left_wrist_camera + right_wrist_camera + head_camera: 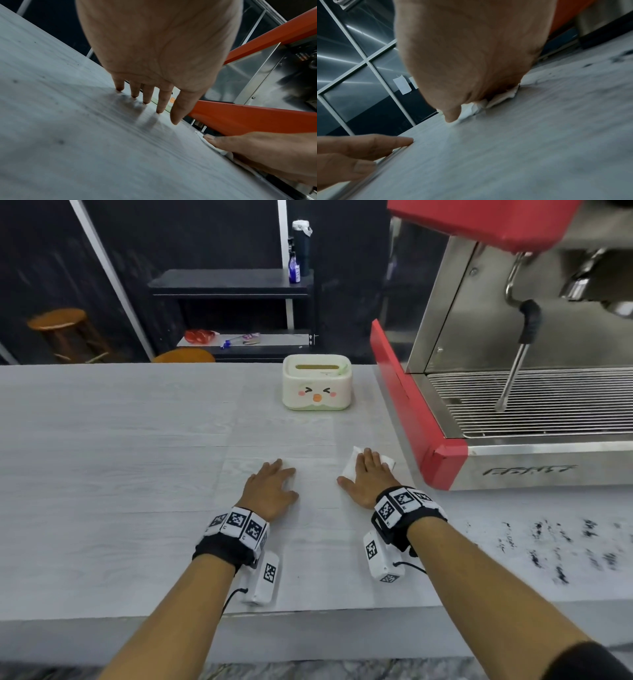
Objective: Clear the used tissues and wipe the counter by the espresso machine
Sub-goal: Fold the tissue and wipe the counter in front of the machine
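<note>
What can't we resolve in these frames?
- Tissue middle: head view, covered by the right hand.
- Anything under the left hand: hidden by the palm in the head view.
- Tissue box contents: slot too dark.
- Espresso machine top: cut off by the frame edge.

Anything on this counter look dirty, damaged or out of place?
Yes. Black smudges or scuffs mark the counter in front of the espresso machine, to the right of the right hand, which presses a tissue. Whether they are dirt or worn surface is unclear. The tissue box sits upright.
</note>
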The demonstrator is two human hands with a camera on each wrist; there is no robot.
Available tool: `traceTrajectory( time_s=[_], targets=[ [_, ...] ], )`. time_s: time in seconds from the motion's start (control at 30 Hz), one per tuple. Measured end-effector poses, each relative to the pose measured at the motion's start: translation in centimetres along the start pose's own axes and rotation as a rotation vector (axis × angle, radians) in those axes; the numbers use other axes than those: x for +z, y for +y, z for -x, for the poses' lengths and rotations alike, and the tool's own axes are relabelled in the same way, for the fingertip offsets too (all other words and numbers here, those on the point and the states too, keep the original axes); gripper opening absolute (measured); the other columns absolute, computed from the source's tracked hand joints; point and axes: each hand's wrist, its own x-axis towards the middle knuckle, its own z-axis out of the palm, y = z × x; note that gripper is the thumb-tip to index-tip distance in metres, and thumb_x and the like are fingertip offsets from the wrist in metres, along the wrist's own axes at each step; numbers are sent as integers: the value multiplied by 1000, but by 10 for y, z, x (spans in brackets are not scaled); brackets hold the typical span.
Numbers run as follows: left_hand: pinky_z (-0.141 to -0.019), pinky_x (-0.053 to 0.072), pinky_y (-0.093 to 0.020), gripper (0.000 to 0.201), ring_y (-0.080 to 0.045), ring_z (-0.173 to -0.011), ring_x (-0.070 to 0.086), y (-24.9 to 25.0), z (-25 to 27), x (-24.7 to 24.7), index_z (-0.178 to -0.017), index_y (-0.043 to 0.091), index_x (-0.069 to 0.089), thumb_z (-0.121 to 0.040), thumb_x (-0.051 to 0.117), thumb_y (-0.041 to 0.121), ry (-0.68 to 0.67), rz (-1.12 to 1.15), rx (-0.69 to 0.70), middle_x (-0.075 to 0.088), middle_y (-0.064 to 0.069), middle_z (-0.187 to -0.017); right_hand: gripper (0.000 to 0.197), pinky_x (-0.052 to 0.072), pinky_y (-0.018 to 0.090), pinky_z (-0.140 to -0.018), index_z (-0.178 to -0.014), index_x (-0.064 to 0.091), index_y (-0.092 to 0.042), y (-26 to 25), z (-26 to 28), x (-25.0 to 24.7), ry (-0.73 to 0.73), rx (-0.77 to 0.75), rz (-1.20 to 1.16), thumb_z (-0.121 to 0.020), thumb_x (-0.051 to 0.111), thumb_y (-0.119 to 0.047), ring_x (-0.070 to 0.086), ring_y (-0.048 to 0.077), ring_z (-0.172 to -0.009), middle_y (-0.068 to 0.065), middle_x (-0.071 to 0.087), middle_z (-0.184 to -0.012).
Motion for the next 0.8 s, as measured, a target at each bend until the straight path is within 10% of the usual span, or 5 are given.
traceTrajectory(
  time_s=[0.43,0.8],
  targets=[
    [-120,3,-41,63,-19,-147,-2,16,41,19,-148,24,22,-92,49,34,-52,1,85,5,-2,-160,77,0,38,-120,-148,-7,0,49,98,23,4,95,-69,-98,21,-52,-11,23,-147,13,-16,-158],
    [-120,1,-40,60,-19,-147,0,35,71,51,-147,24,25,-93,49,33,34,60,71,8,-1,-159,95,-4,34,-120,-150,6,-9,28,146,80,219,-335,28,-79,-5,-72,-8,19,-148,7,-4,-161]
  ],
)
